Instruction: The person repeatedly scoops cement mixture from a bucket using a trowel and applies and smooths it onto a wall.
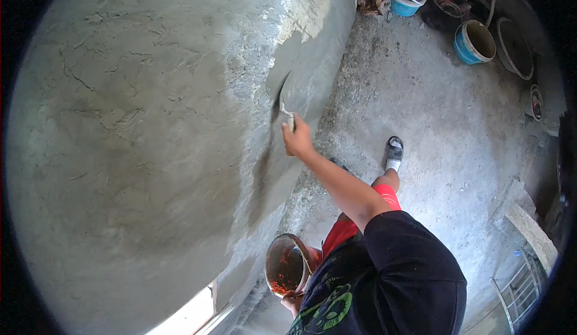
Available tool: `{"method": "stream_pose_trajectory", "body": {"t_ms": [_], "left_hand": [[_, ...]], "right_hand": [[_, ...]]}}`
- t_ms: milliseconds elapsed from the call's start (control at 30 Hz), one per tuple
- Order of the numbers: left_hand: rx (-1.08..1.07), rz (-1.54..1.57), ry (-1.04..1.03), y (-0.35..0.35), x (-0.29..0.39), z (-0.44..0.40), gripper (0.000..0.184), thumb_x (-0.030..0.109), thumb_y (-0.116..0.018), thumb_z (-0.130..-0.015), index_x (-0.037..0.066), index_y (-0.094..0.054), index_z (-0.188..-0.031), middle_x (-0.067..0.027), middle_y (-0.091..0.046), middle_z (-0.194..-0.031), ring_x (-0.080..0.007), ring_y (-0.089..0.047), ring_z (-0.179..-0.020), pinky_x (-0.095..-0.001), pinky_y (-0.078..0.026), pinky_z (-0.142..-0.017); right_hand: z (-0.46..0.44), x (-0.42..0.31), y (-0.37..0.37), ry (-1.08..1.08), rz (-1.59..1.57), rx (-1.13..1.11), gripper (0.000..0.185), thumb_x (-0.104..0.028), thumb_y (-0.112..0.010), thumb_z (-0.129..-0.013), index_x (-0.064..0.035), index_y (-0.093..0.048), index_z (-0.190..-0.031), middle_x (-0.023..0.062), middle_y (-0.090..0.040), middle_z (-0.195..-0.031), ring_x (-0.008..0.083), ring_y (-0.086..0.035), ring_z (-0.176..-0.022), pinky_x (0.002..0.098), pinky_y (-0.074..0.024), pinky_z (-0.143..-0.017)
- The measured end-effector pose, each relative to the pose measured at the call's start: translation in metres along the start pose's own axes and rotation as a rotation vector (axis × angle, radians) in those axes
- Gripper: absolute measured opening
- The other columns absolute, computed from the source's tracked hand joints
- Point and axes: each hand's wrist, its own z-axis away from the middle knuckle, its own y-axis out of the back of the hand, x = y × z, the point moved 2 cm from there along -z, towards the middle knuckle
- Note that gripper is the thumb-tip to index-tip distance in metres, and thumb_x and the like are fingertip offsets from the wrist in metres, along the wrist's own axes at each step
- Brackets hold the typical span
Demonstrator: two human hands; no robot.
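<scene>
Wrapped round the handle of a trowel (pixel 286 107), my right hand (pixel 299 138) is closed beside the plastered wall (pixel 150 124). The trowel's blade lies along the grey surface, seen nearly edge-on. Low in the view, my left hand (pixel 293 303) is at the lower rim of a bucket (pixel 283 263) held near my body. Its fingers are partly hidden beneath the bucket. Reddish-orange smears mark the inside of the bucket. A paler, rougher strip of wall runs beside the smoother plaster.
Two blue-and-white buckets (pixel 404 6) (pixel 472 43) stand on the concrete floor (pixel 445 124) at the upper right, near a round basin (pixel 515 49). A metal ladder-like frame (pixel 518 293) is at the lower right. A bright opening (pixel 189 316) shows in the wall's lower part.
</scene>
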Motion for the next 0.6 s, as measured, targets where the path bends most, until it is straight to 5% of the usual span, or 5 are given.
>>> {"method": "stream_pose_trajectory", "body": {"t_ms": [67,133,300,400,600], "left_hand": [[-0.001,-0.006,0.001,0.008,0.005,0.0,0.012,0.018,-0.057,-0.069,0.01,-0.051,-0.076,-0.0075,-0.054,-0.083,-0.0266,-0.053,-0.081,-0.0417,-0.043,-0.077],[-0.017,0.002,0.005,0.004,0.009,-0.002,0.012,0.018,-0.057,-0.07,0.01,-0.051,-0.076,-0.0076,-0.054,-0.083,-0.0264,-0.053,-0.08,-0.0414,-0.043,-0.077],[-0.036,0.036,0.015,-0.001,0.014,-0.005,0.01,0.016,-0.057,-0.07,0.009,-0.052,-0.076,-0.0079,-0.055,-0.083,-0.0259,-0.054,-0.079,-0.0405,-0.044,-0.075],[-0.027,0.069,0.016,0.002,0.016,-0.004,0.009,0.015,-0.056,-0.07,0.009,-0.053,-0.076,-0.0081,-0.055,-0.083,-0.0257,-0.054,-0.078,-0.0401,-0.044,-0.074],[-0.035,0.113,0.021,-0.002,0.02,-0.003,0.008,0.013,-0.056,-0.07,0.008,-0.053,-0.076,-0.0084,-0.055,-0.083,-0.0252,-0.054,-0.077,-0.0391,-0.045,-0.073]], "right_hand": [[0.007,-0.041,-0.001,-0.314,-0.192,-0.255,0.039,-0.017,-0.066,-0.091,0.0029,-0.059,-0.125,0.0257,-0.067,-0.092,0.0324,-0.067,-0.083,0.0423,-0.0523,-0.077],[0.051,-0.041,-0.011,0.041,-0.042,-0.124,0.039,-0.016,-0.066,-0.092,0.0064,-0.059,-0.123,0.0258,-0.067,-0.094,0.0352,-0.067,-0.084,0.0425,-0.0526,-0.079],[0.102,-0.066,0.038,0.174,-0.156,-0.126,0.041,-0.018,-0.066,-0.092,0.0083,-0.058,-0.122,0.0253,-0.068,-0.097,0.0344,-0.067,-0.086,0.0419,-0.0523,-0.082],[0.041,-0.058,0.036,-0.205,-0.249,-0.161,0.046,-0.018,-0.066,-0.09,0.0105,-0.056,-0.125,0.0296,-0.066,-0.111,0.0446,-0.064,-0.108,0.0455,-0.0509,-0.092],[0.031,-0.074,-0.002,0.005,-0.156,-0.187,0.049,-0.019,-0.067,-0.09,0.0096,-0.055,-0.128,0.0255,-0.067,-0.098,0.0363,-0.067,-0.088,0.0408,-0.0518,-0.082]]}}
